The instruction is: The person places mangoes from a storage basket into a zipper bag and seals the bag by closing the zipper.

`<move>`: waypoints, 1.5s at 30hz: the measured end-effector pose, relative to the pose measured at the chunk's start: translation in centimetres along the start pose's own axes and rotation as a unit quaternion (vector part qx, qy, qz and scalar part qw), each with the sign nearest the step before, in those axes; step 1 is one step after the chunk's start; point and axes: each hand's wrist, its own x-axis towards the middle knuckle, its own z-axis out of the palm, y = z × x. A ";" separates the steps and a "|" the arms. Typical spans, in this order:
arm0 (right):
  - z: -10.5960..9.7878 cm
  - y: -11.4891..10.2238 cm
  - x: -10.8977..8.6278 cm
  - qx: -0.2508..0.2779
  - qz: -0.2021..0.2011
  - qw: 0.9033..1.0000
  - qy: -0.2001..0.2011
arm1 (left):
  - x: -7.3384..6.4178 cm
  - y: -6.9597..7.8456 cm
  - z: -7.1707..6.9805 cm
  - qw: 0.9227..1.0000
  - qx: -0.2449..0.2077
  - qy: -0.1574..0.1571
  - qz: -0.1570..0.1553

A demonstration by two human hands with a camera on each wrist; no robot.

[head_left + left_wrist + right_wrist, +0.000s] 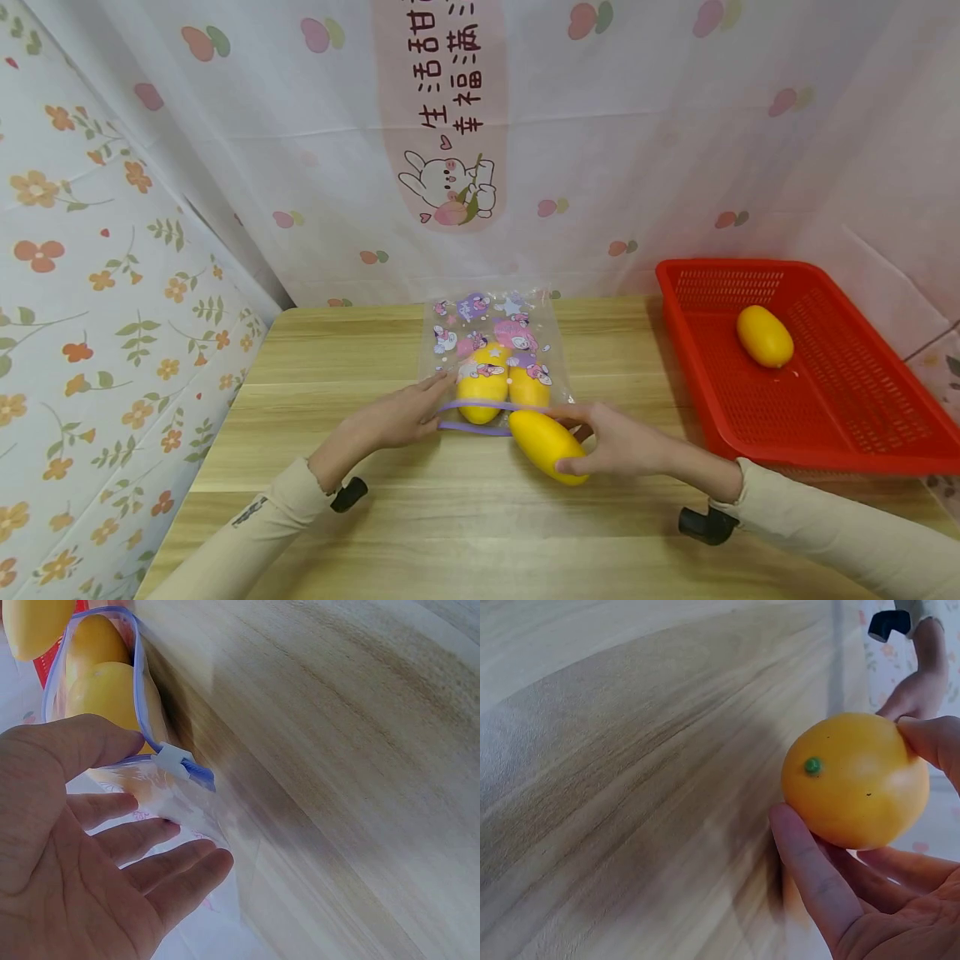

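Observation:
A clear zip bag (442, 308) with purple trim and cartoon print lies on the table, its mouth towards me. Two yellow oval fruits (482, 387) lie inside it, partly behind the print. My left hand (401, 414) holds the bag's left edge near the mouth, thumb at the purple rim (139, 690) by the white slider (172, 759). My right hand (622, 442) grips another yellow oval fruit (543, 446) between thumb and fingers, one end at the bag's mouth. A small green stem spot (813, 766) shows on its other end.
A red plastic basket (697, 383) stands at the right with one yellow fruit (765, 336) in it. The wooden table (480, 542) runs back to a printed curtain (585, 167). A flowered cloth (97, 292) hangs along the left side.

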 end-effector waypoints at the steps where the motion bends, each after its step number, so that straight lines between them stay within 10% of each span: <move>1: 0.1 0.1 0.0 0.005 -0.004 1.000 -0.001 | 0.0 0.0 0.0 1.000 -0.002 0.002 0.002; 45: 2.5 -0.2 0.4 0.106 0.095 0.990 0.016 | 0.1 0.1 -0.1 1.000 0.011 -0.003 0.008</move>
